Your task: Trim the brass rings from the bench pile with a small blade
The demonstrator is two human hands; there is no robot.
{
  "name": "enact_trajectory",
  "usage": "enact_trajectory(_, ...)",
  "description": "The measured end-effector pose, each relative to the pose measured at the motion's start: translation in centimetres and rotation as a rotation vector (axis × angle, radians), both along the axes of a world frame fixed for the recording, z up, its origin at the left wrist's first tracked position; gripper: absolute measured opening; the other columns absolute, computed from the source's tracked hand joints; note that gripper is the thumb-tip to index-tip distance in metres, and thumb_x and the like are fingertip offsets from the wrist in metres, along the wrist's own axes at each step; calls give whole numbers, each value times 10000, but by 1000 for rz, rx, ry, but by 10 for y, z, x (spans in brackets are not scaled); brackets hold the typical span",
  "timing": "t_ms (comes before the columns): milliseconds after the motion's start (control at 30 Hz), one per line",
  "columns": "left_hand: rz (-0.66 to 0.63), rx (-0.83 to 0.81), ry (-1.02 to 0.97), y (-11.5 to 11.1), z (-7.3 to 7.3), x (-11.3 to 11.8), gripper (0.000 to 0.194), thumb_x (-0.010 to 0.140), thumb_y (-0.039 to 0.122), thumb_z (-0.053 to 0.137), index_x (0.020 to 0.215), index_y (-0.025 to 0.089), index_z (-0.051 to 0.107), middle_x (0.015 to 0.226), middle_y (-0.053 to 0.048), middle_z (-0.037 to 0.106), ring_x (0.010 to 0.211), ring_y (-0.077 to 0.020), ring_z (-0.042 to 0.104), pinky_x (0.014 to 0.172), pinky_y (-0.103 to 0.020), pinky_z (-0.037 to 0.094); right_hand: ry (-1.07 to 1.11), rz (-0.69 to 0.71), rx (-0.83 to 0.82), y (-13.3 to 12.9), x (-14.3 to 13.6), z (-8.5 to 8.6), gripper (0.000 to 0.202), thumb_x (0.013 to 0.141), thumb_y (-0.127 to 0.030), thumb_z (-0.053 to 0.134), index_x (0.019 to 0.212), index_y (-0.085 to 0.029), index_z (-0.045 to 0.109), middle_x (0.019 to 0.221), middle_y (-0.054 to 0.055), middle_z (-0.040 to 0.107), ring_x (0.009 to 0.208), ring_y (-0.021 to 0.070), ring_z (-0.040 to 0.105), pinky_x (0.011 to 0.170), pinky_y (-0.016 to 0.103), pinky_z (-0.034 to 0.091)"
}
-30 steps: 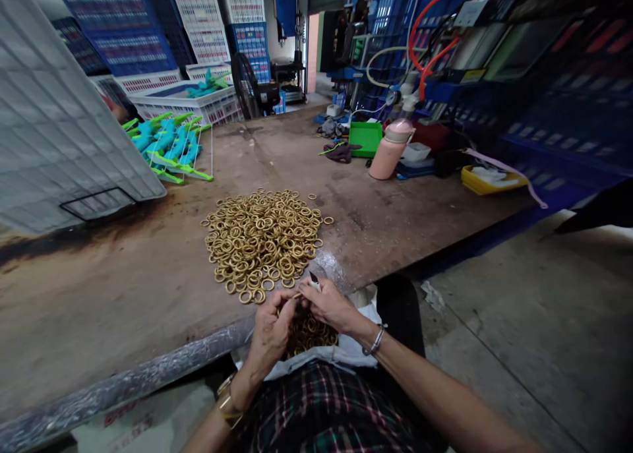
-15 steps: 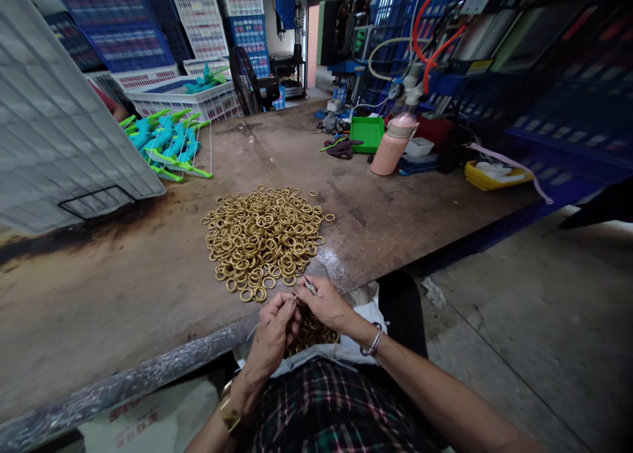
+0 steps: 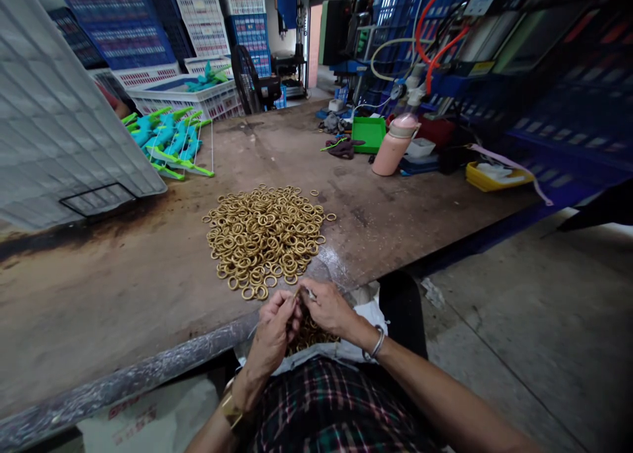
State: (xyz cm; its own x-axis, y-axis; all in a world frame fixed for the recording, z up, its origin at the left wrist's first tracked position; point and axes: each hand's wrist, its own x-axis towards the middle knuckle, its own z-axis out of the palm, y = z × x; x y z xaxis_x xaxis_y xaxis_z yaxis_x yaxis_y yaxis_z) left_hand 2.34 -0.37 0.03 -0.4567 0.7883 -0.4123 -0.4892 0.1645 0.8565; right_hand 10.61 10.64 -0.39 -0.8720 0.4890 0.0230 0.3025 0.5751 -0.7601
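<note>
Now a small, dull-gold ring (image 3: 297,293) sits between left and right, nearly edge-on

Nearest, at the lap, more dull-gold rings (image 3: 316,334) lie gathered in pale, cloth-like material (image 3: 372,313). Just above them, the left hand (image 3: 275,322) is closed to a pinch, thumb against fingers, on the single ring; its visible length slants up and rightward, towards the right hand (image 3: 331,309). That hand curls around a small, pale-handled tool (image 3: 311,294), close beside the ring; whether they touch, I cannot tell. The left hand is nearer. Beyond both, a loose heap of gold rings (image 3: 264,235) spreads on the worn brown tabletop (image 3: 395,222).
</note>
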Motion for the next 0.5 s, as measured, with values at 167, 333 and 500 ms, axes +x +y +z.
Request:
enact_trajectory(167, 0, 9, 71, -2, -1, 0, 341, 728, 509, 559, 752, 187, 451, 580, 60, 472, 427, -44, 382, 388, -152, 230, -153, 104, 221, -5, 3, -2, 227, 692, -82, 413, 854, -158, 553, 765, 49, 608, 689, 158, 524, 630, 242, 331)
enact_trajectory(333, -3, -16, 166, -2, -3, -3, 354, 735, 522, 540, 708, 182, 444, 552, 63, 454, 414, -45, 366, 381, -155, 236, -273, 126, 267, -8, 0, 0, 280, 693, -82, 409, 930, -149, 542, 845, 70, 631, 741, 175, 560, 644, 250, 337)
enact_trajectory(500, -39, -26, 192, -11, 6, 2, 341, 762, 492, 528, 666, 177, 442, 513, 66, 434, 405, -42, 347, 388, -161, 245, -357, 58, 338, -5, -6, 2, 265, 751, -100, 380, 967, -144, 529, 858, 92, 644, 716, 190, 581, 607, 268, 339)
